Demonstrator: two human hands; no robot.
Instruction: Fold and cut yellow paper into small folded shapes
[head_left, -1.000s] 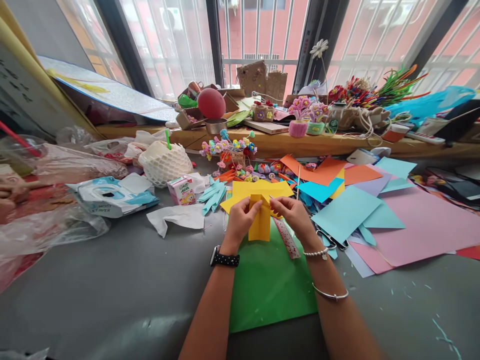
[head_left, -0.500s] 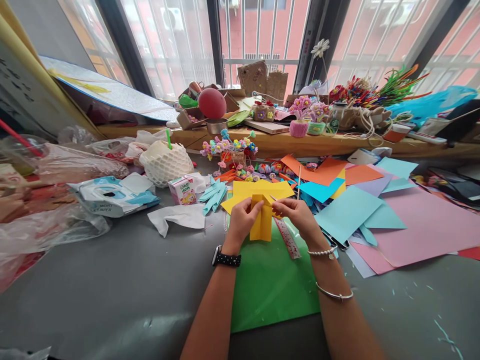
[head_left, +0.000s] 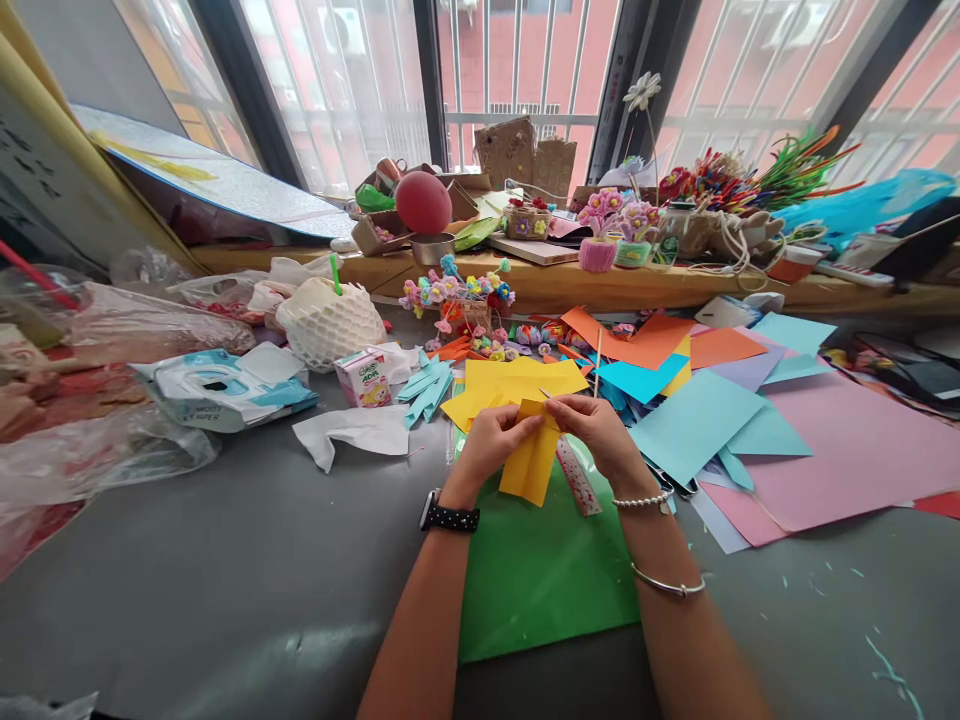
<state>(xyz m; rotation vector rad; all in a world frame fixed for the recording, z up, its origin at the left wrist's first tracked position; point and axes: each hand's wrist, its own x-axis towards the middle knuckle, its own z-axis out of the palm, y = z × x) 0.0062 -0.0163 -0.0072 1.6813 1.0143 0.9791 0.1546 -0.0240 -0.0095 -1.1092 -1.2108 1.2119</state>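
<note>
You are holding the yellow paper strip [head_left: 529, 475] above the green sheet [head_left: 547, 590], in front of the yellow sheets [head_left: 517, 373] on the table [head_left: 300, 580]. Your left hand [head_left: 491, 445] is pinching the strip's upper part between thumb and fingers. Your right hand [head_left: 600, 430] is keeping its thumb and fingers pressed together at the upper right edge, with a thin pointed thing [head_left: 545, 393] poking out of them; it is too small to identify.

To be working this well, you want to be gripping lightly with the left, so that the lengthwise crease is staying crisp, and to be steering the point with small finger movements while the wrists are keeping quiet. Pressing hard would probably be denting or tearing such light paper.

Compared with half a second ago, the strip is leaning, its top toward the right, where it was hanging straight; its lower edge is slanting and sitting lower in view. Your right fingers are meeting the strip now, rather than hovering just beside it.
</note>
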